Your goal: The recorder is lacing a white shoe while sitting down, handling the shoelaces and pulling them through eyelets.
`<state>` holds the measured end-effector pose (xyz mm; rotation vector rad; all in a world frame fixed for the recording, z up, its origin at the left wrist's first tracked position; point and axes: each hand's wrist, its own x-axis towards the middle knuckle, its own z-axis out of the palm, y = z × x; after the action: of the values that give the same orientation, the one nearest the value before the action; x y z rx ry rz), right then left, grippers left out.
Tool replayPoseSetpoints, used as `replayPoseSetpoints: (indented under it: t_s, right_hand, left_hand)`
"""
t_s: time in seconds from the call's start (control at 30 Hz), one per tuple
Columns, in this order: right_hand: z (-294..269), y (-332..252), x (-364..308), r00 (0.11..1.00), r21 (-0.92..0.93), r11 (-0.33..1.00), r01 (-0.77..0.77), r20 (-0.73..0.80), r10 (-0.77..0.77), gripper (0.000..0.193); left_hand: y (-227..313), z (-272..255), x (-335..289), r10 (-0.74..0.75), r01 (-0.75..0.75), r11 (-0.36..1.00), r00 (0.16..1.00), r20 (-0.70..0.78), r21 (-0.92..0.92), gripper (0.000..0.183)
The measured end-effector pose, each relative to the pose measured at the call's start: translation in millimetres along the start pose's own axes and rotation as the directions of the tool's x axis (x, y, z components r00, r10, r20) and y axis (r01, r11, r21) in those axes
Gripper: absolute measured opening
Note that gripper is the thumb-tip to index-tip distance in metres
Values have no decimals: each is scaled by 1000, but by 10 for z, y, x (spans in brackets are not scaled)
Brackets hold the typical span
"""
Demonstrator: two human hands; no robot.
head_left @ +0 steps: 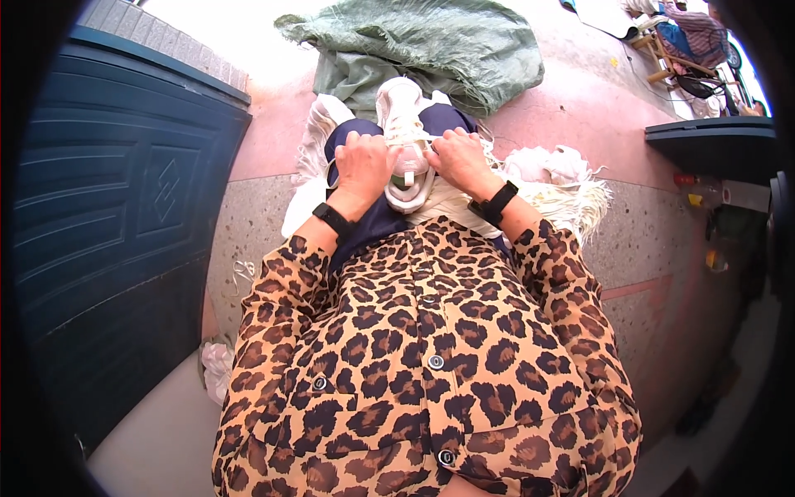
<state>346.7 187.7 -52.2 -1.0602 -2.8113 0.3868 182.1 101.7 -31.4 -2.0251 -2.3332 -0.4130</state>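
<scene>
A white sneaker (pixel 406 197) rests on my lap between my knees, its heel opening toward me and its toe pointing away. White shoelace (pixel 416 139) stretches across its upper between my hands. My left hand (pixel 363 170) is closed on the lace at the shoe's left side. On the opposite side, my right hand (pixel 465 159) pinches the lace with curled fingers. Both hands sit just above the tongue. The lace ends are partly hidden by my fingers.
A bundle of loose white laces (pixel 580 199) lies right of my legs. Beyond my knees spreads a green woven sack (pixel 439 50). A dark blue panelled door (pixel 124 199) stands at left. Bottles (pixel 704 199) are at the right, and another person (pixel 700 37) sits at the far right.
</scene>
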Motion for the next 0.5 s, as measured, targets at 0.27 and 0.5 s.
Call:
replayPoseSetpoints:
  t_s: [0.27, 0.5]
  right_hand:
    - [106, 116, 8, 991, 226, 968, 107, -99, -87, 19]
    - [9, -62, 11, 972, 90, 981, 169, -178, -151, 9]
  left_hand:
    - [-101, 163, -111, -54, 60, 970, 998, 32, -234, 15]
    - [-341, 136, 119, -60, 42, 961, 997, -58, -273, 14]
